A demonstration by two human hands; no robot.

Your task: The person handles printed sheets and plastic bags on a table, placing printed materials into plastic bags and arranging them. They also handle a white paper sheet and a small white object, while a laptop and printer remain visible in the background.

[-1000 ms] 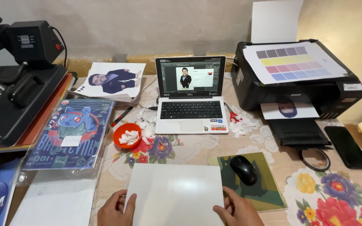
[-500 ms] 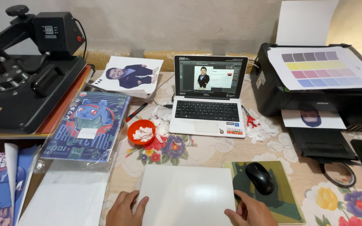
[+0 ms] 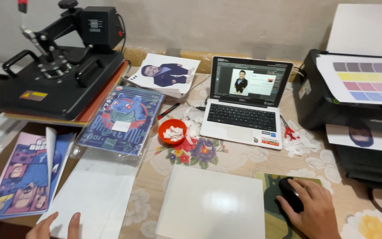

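Mouse (image 3: 291, 197) lying near right on green pad (image 3: 270, 208), right hand (image 3: 312, 208) cupping it loosely; left hand (image 3: 54, 225) resting open, empty, on white sheets (image 3: 98, 194); pointer work on laptop (image 3: 244, 104) seemingly underway, needing small steady moves

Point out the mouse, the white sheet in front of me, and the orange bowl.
mouse (image 3: 289, 194): head view, on its black top left of the right hand.
white sheet (image 3: 213, 203): head view, on its blank middle.
orange bowl (image 3: 163, 131): head view, on its left rim.
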